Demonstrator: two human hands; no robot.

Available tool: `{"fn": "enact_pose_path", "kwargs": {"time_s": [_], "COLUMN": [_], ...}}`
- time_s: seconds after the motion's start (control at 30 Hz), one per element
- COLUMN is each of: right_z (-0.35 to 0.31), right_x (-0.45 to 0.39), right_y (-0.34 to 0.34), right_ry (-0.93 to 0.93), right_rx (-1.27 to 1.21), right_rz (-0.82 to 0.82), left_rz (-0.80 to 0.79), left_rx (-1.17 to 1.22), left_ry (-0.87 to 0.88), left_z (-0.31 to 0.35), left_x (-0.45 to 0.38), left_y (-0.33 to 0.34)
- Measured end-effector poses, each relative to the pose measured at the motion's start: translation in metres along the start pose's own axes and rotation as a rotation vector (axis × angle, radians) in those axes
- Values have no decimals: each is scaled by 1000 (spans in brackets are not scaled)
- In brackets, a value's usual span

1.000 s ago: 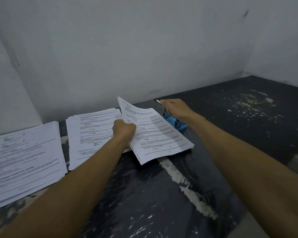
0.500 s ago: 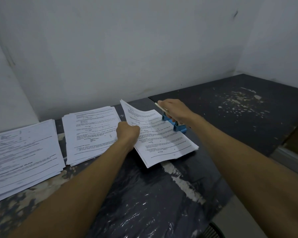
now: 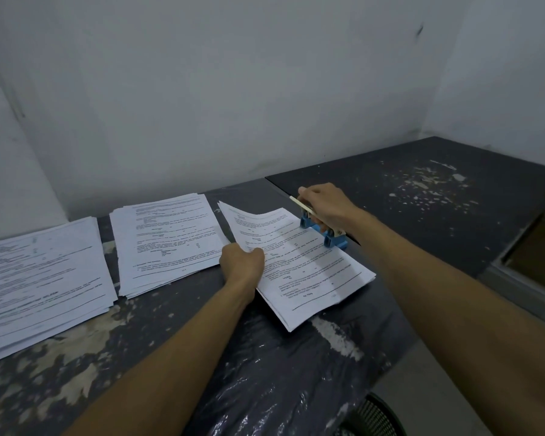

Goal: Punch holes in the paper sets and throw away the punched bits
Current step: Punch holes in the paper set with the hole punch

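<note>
A set of printed white paper sheets (image 3: 309, 272) lies slanted on the dark table (image 3: 265, 372), its right edge pushed into a blue hole punch (image 3: 324, 232). My left hand (image 3: 243, 262) grips the set's left edge, and the far corner curls upward. My right hand (image 3: 324, 204) lies over the punch with its fingers curled round the pale lever. Most of the punch is hidden under that hand.
Two more stacks of printed paper lie on the table: one in the middle (image 3: 167, 240), one at the far left (image 3: 38, 284). White walls close the back. A black mesh bin (image 3: 372, 416) shows below the table's right front edge. Pale flecks (image 3: 428, 187) dot the far right tabletop.
The paper set has settled a little flatter, and its right edge sits deeper in the punch. Both hands keep their holds. The view has shifted slightly.
</note>
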State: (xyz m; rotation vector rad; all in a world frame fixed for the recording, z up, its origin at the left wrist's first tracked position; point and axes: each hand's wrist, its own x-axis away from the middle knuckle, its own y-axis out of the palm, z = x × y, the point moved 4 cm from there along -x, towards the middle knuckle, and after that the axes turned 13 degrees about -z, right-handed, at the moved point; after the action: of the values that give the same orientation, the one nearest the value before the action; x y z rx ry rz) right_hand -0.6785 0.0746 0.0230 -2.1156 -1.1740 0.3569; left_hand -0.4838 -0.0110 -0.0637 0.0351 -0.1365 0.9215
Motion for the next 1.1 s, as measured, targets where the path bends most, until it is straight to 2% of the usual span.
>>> {"fn": "enact_pose_path", "kwargs": {"time_s": [0.13,0.2,0.33,0.4,0.53,0.63,0.9,1.1], "right_z": [-4,-6,-7,-6,-8,-11,-18,-21], "right_x": [-8,-14,-23,-21,-19,-18,-14,-10], "right_y": [-1,0,12,13,15,21,33,36], "right_ry": [14,38,119,134,116,97,32,30], "right_rx": [128,61,-13,-76,-19,141,432,477], "right_rz": [136,169,-17,-50,-115,-153,-187,-154], "left_rz": [-13,-9,5,10,14,18,6,9], "left_rx": [20,6,-12,-22,-33,-23,28,37], "left_ry": [21,41,68,86,123,136,123,103], "left_z": [-1,-1,-2,-3,-3,-3,-7,-8], "left_x": [2,3,3,3,5,6,3,2], "left_y": [-1,-1,-1,-1,-1,-1,-2,-2]}}
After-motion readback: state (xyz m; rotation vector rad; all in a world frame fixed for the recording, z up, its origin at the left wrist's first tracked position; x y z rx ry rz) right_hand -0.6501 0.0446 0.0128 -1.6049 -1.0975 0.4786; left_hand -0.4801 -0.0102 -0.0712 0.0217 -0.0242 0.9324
